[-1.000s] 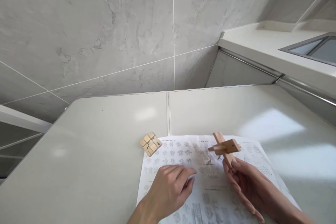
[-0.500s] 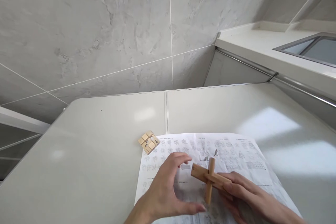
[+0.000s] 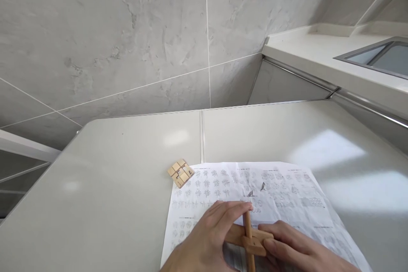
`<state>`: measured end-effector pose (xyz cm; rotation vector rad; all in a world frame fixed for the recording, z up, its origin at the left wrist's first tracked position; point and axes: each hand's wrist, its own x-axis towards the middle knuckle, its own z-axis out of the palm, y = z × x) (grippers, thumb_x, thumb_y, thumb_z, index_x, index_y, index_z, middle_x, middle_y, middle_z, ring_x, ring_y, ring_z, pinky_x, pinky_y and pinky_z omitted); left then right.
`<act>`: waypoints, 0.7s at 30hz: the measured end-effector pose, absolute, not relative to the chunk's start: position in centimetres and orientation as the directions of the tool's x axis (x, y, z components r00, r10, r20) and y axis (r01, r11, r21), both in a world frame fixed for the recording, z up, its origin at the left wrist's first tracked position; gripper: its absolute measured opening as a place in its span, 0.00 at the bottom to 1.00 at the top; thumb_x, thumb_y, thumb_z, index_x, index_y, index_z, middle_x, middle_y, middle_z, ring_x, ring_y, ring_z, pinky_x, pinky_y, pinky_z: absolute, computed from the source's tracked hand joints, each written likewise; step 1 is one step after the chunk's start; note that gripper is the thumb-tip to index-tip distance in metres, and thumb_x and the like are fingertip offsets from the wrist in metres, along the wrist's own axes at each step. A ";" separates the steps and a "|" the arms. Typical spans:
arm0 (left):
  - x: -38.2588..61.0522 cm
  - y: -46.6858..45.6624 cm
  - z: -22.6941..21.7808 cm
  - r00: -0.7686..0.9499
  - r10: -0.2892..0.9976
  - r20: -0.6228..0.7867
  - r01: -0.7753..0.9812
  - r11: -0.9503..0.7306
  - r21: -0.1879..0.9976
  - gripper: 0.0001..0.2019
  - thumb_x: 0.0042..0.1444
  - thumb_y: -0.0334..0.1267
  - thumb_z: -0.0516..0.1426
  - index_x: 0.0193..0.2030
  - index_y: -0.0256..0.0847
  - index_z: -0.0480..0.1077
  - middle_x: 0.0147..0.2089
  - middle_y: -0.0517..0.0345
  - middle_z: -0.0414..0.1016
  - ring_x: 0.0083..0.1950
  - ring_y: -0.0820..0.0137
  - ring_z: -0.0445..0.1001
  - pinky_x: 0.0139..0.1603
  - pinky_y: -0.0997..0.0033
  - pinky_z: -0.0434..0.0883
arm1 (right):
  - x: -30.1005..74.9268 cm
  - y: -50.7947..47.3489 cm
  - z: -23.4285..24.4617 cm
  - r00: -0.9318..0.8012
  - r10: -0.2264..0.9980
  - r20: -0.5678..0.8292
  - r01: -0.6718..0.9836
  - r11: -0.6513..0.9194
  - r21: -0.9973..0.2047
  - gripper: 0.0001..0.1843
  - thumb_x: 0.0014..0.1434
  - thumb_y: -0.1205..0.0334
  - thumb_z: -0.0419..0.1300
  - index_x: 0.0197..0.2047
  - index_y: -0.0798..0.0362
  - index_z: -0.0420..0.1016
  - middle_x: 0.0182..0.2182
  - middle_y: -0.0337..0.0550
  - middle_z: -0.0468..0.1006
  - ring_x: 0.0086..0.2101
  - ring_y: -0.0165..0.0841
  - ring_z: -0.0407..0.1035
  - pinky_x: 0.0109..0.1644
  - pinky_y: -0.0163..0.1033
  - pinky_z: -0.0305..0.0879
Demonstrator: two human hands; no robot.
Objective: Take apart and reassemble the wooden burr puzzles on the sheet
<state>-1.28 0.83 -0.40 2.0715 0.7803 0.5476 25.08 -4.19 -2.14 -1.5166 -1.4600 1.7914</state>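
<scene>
While the wooden cross puzzle (image 3: 249,239) sits low over the printed instruction sheet (image 3: 280,195), the left hand (image 3: 207,242) pinches its upright bar and the right hand (image 3: 293,248) grips the crossbar end. The block puzzle (image 3: 180,173) lies at the sheet's far-left corner. The table (image 3: 127,170) beyond is bare.

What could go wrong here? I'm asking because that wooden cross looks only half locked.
The crossed wooden puzzle sticks are pinched only by fingertips of the left hand and right hand, so they might slide apart. The printed paper sheet beneath could shift on the smooth white table.
</scene>
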 end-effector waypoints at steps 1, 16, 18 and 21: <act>-1.3 0.8 -0.5 0.704 0.701 0.113 0.331 -0.466 0.821 0.56 0.46 0.43 0.77 0.76 0.57 0.51 0.67 0.48 0.74 0.63 0.53 0.77 0.64 0.51 0.76 | 24.9 -4.1 -1.9 -0.325 0.814 -0.482 0.324 -0.383 -0.865 0.31 0.66 0.27 0.56 0.46 0.45 0.84 0.47 0.47 0.85 0.49 0.47 0.78 0.53 0.47 0.77; -1.2 1.0 -1.7 0.677 0.713 0.184 0.317 -0.508 0.801 0.53 0.50 0.46 0.75 0.77 0.54 0.50 0.62 0.50 0.78 0.54 0.57 0.81 0.64 0.51 0.74 | 24.8 -3.7 -2.0 -0.381 0.810 -0.446 0.359 -0.315 -0.878 0.32 0.72 0.29 0.49 0.43 0.46 0.82 0.37 0.45 0.85 0.43 0.45 0.77 0.53 0.49 0.74; -1.2 1.1 -1.7 0.680 0.709 0.187 0.308 -0.507 0.805 0.52 0.51 0.46 0.74 0.77 0.53 0.50 0.60 0.50 0.80 0.53 0.58 0.81 0.64 0.52 0.73 | 24.8 -3.7 -2.0 -0.425 0.784 -0.453 0.370 -0.307 -0.877 0.33 0.72 0.29 0.47 0.45 0.45 0.82 0.34 0.44 0.84 0.43 0.45 0.77 0.54 0.49 0.74; -1.2 1.1 -1.8 0.682 0.702 0.204 0.287 -0.514 0.809 0.51 0.53 0.48 0.73 0.78 0.52 0.49 0.57 0.51 0.81 0.52 0.59 0.82 0.64 0.53 0.73 | 24.8 -3.4 -1.6 -0.462 0.763 -0.451 0.387 -0.284 -0.877 0.35 0.72 0.28 0.45 0.45 0.45 0.82 0.34 0.45 0.84 0.43 0.45 0.76 0.55 0.49 0.73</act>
